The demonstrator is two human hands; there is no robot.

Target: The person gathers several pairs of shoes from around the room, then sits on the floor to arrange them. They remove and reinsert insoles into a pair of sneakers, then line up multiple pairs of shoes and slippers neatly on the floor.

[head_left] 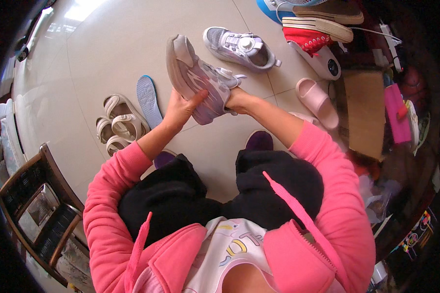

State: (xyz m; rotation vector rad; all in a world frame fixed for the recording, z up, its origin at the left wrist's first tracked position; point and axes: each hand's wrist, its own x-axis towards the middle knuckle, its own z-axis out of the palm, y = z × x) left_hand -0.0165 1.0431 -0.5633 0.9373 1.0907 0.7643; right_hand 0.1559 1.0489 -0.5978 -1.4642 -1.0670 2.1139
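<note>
A lilac and white sneaker (201,86) is held up off the floor, tilted on its side with its toe pointing away from me. My left hand (183,106) grips it from the sole side, the thumb pressed on its side panel. Inside the shoe's opening are the fingers of my right hand (237,99), hidden from the wrist on, so I cannot see what they touch. The matching sneaker (242,49), with a white dial on its tongue, stands on the floor beyond. A grey insole with a blue edge (148,97) lies left of my left hand.
Beige strap sandals (123,121) stand on the tiles at left. Pink slides (317,100) lie at right, near a cardboard piece (365,113). Red canvas sneakers (308,38) rest on a white device (315,60) at upper right. A wooden chair (46,216) stands at lower left.
</note>
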